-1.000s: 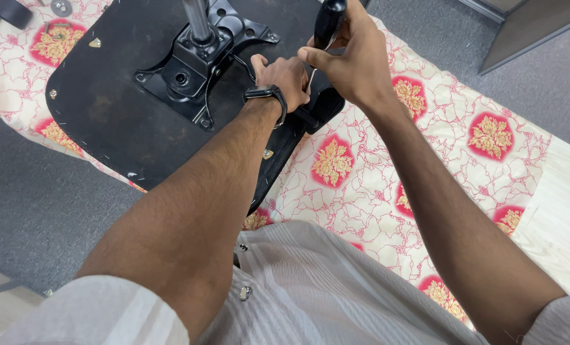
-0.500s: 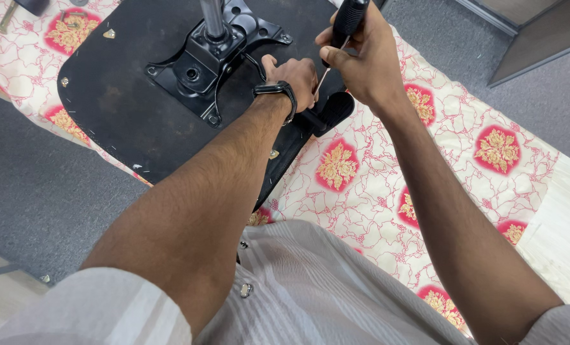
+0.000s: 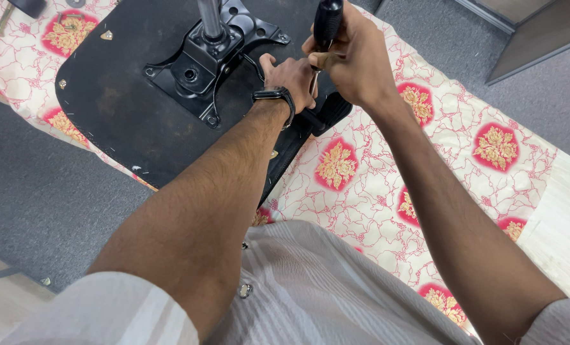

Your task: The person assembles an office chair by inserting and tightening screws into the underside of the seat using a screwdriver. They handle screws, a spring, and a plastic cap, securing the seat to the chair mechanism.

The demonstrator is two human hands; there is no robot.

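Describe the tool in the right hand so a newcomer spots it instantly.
Start at the upturned black chair seat on the floral cloth, with its black metal bracket and silver post. At the seat's right edge the two hands meet; the right hand grips a screwdriver. It is the only upright black-handled tool, its thin shaft pointing down beside the left hand.

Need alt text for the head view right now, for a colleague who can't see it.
The right hand grips a black-handled screwdriver upright over the black underside of an upturned chair seat, while the left hand, with a black wristband, steadies its metal shaft. The seat lies on a cream floral cloth over grey carpet.
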